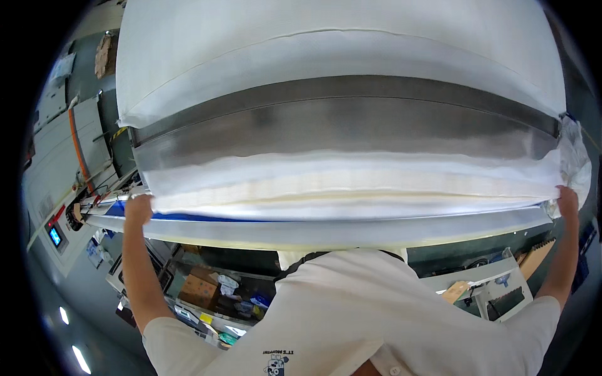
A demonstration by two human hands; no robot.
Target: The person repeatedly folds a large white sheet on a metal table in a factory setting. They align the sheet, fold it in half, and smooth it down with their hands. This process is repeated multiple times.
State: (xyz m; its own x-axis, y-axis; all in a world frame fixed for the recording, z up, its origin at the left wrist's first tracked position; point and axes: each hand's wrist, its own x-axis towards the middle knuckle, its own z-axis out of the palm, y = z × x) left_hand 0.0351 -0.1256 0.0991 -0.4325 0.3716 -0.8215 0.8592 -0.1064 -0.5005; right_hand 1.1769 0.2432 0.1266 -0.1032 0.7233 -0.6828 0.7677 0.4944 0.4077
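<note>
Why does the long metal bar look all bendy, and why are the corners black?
In the head view the fisheye lens bows the straight metal bar and blacks out the corners; glare shines on the lower rail; the white padded cover looks bright, and both hands stay sharp.

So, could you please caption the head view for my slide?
Left hand and right hand grip opposite ends of a white padded sheet at a long metal bar.

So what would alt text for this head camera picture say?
A person's left hand and right hand grip the two ends of a wide white fabric bag lying across a long metal machine bar; cardboard boxes sit nearby.
</note>
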